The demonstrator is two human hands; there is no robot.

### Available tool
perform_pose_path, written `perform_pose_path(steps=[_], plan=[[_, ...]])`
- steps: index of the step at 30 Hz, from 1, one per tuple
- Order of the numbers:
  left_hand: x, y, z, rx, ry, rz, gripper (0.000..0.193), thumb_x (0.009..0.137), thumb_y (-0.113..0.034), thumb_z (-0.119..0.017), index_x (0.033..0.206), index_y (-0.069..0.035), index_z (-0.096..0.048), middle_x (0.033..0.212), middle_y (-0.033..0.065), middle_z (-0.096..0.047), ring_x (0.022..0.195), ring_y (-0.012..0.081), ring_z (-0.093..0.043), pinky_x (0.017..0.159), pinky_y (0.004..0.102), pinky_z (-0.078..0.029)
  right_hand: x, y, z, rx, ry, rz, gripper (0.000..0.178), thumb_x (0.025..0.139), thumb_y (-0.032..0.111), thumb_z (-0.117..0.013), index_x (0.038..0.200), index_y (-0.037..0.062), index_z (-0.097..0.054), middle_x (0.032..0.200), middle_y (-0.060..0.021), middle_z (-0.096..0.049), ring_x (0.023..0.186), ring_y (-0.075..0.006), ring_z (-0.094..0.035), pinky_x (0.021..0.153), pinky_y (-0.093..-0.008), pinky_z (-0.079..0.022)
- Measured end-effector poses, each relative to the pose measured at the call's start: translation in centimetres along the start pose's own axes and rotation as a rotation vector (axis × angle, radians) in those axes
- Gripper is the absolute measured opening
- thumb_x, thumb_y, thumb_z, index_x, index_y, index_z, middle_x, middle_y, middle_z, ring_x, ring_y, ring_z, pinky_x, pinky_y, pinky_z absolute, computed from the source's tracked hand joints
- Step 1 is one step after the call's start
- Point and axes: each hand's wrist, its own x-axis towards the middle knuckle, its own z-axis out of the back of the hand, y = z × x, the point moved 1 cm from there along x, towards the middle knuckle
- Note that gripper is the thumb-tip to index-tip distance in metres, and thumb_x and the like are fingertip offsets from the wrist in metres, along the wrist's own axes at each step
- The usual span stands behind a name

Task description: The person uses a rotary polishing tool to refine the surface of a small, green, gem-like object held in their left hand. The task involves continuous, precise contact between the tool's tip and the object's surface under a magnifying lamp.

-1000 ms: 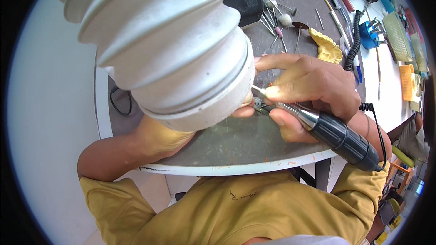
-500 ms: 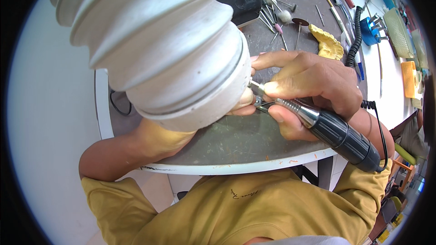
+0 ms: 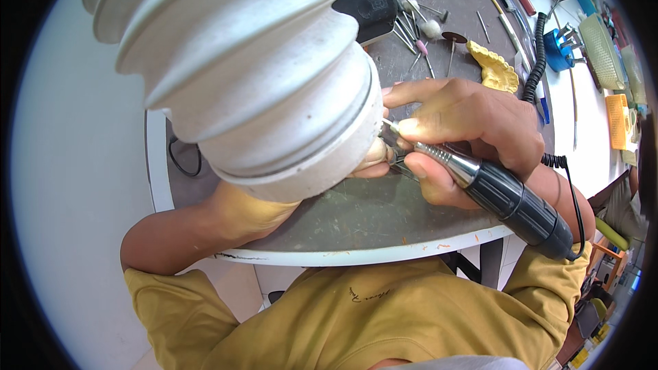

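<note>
In my right hand (image 3: 473, 120) is a black and silver rotary handpiece (image 3: 504, 195), its metal nose pointing up and left. My right thumb and fingers are closed around that nose, and a thin metal shank (image 3: 391, 125) shows by the index fingertip. My left hand (image 3: 373, 161) is largely hidden behind a white ribbed hose (image 3: 274, 96). Only its wrist and a few bent fingertips come out, pressed together close to the handpiece tip. Small shiny metal (image 3: 396, 156) shows beside those fingertips, but its kind is unclear.
The hose mouth hangs over the grey table (image 3: 329, 223). Beyond my right hand lie a yellow dental cast (image 3: 495, 67), several rotary bits (image 3: 418, 38), and a black box (image 3: 370, 10). A coiled black cord (image 3: 537, 55) and a blue bit holder (image 3: 561, 48) are at the right.
The hose appears slightly further right and lower in view. Both hands keep their places, with the fingertips and the small metal between them shifting a little.
</note>
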Motion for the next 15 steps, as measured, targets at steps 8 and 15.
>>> perform_pose_path(steps=[8, 15], plan=[[-0.1, -0.8, -0.6, -0.003, -0.054, 0.034, 0.030, 0.094, -0.003, -0.064, 0.123, -0.003, -0.054, 0.118, 0.0091, -0.057, 0.111, 0.0168, -0.062, 0.095, 0.0311, -0.057, -0.6, -0.2, 0.2, 0.055, -0.030, -0.011, 0.026, 0.082, 0.003, -0.075, 0.103, -0.0022, -0.061, 0.087, -0.0146, -0.067, 0.097, -0.0384, -0.071, 0.085, -0.0474, -0.058], [-0.5, 0.2, 0.3, 0.495, -0.090, -0.120, 0.029, 0.096, -0.004, -0.063, 0.123, -0.002, -0.052, 0.117, 0.0112, -0.060, 0.108, 0.0191, -0.063, 0.090, 0.0313, -0.056, -0.5, 0.9, -0.3, 0.080, -0.026, 0.058, 0.024, 0.083, 0.005, -0.075, 0.102, 0.0028, -0.060, 0.086, -0.0126, -0.066, 0.094, -0.0351, -0.072, 0.091, -0.0511, -0.058]])
